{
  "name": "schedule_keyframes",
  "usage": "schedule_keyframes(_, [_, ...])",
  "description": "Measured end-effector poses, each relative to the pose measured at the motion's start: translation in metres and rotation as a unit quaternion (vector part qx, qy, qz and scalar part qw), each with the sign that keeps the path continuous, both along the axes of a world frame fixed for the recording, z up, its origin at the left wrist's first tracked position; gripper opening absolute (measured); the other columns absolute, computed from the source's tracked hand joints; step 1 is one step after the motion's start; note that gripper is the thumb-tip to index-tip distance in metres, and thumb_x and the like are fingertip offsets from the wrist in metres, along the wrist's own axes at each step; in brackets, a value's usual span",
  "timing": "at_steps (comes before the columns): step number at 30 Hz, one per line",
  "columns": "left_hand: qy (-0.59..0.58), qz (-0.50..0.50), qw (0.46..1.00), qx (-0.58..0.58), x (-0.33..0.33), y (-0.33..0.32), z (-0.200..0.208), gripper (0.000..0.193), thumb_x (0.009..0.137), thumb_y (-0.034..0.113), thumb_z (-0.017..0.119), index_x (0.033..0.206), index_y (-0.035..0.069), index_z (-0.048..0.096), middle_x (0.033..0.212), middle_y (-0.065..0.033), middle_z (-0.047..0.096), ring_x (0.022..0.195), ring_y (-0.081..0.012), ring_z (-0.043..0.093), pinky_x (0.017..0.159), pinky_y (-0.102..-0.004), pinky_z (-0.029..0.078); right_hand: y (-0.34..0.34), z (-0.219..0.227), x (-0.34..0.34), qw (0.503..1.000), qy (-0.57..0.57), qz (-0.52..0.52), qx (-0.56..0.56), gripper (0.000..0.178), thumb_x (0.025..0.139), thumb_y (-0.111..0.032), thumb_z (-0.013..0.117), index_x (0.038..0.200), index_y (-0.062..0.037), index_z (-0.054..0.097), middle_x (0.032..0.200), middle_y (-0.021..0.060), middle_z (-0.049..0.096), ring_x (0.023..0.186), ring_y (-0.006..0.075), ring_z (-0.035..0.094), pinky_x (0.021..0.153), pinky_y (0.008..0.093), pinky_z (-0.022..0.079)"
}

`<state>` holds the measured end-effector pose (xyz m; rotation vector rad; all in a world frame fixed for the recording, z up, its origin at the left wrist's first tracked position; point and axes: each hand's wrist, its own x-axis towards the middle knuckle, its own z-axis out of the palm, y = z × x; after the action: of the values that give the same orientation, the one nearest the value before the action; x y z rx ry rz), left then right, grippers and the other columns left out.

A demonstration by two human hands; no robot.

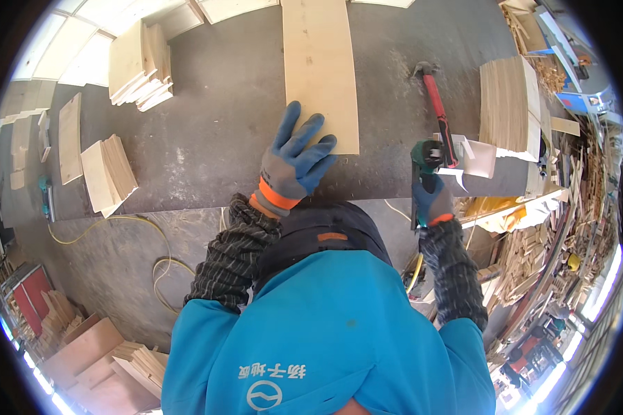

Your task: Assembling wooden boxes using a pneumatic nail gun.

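A long pale plywood board [320, 76] lies lengthwise on the dark worktable, its near end close to the table's front edge. My left hand [294, 155], in a blue and grey glove with an orange cuff, rests with spread fingers over the left near corner of that board. My right hand [432, 199], gloved the same way, is wrapped round the grip of a green and black nail gun [428, 155], held at the table's front edge to the right of the board. Just beyond it lies a claw hammer [437, 107] with a red and black handle.
Stacks of thin wood panels stand on the table at the far left [135, 66], near left [111, 173] and right [503, 104]. An open white box [479, 160] sits by the hammer. A yellow hose [160, 238] loops below the table edge. Scrap wood [526, 266] is piled at right.
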<state>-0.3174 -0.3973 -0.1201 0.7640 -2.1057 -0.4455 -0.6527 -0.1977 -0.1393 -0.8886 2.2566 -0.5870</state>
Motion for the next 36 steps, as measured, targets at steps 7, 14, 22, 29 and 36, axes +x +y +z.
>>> schedule_keyframes(7, [-0.010,0.013,1.000,-0.016,0.000,-0.002,0.001,0.030,0.080,0.019,0.093,0.107,0.017,0.080,0.144,-0.0104,0.069,0.145,-0.0542,0.052,0.106,-0.0524,0.061,-0.037,0.203,0.077,0.965,-0.261,0.025,0.026,0.025,0.093,-0.023,0.074,0.099,0.0009,0.071,0.079,0.0037,0.069,0.072,0.0121,0.066,0.066,0.0316,0.053])
schedule_keyframes(14, [0.002,0.015,1.000,-0.005,0.001,0.001,0.004,0.029,0.080,0.016,0.094,0.106,0.014,0.083,0.140,-0.0121,0.072,0.144,-0.0523,0.055,0.108,-0.0512,0.060,-0.063,0.224,0.128,0.956,-0.289,0.021,0.051,0.032,0.093,-0.020,0.072,0.115,0.0032,0.070,0.084,0.0043,0.070,0.075,0.0112,0.066,0.070,0.0323,0.055])
schedule_keyframes(22, [0.011,0.014,1.000,0.014,0.003,0.002,0.005,0.027,0.081,0.019,0.093,0.106,0.015,0.083,0.141,-0.0123,0.072,0.144,-0.0531,0.054,0.107,-0.0520,0.061,-0.063,0.212,0.136,0.960,-0.276,0.006,0.039,0.043,0.094,-0.020,0.070,0.130,0.0016,0.067,0.086,0.0021,0.067,0.076,0.0101,0.063,0.069,0.0311,0.052])
schedule_keyframes(29, [0.006,0.009,1.000,0.011,0.005,0.002,0.002,0.030,0.082,0.020,0.092,0.109,0.016,0.081,0.144,-0.0124,0.070,0.145,-0.0539,0.053,0.107,-0.0526,0.061,-0.065,0.212,0.141,0.959,-0.281,0.012,0.043,0.048,0.096,-0.019,0.065,0.140,-0.0003,0.065,0.083,0.0016,0.065,0.070,0.0092,0.060,0.064,0.0288,0.049])
schedule_keyframes(36, [0.008,0.010,1.000,0.010,0.004,0.002,0.000,0.030,0.081,0.021,0.093,0.109,0.017,0.081,0.143,-0.0123,0.070,0.145,-0.0537,0.053,0.106,-0.0527,0.061,-0.066,0.211,0.139,0.961,-0.269,0.028,0.048,0.048,0.097,-0.019,0.064,0.142,-0.0003,0.065,0.081,0.0013,0.064,0.068,0.0089,0.059,0.062,0.0279,0.048])
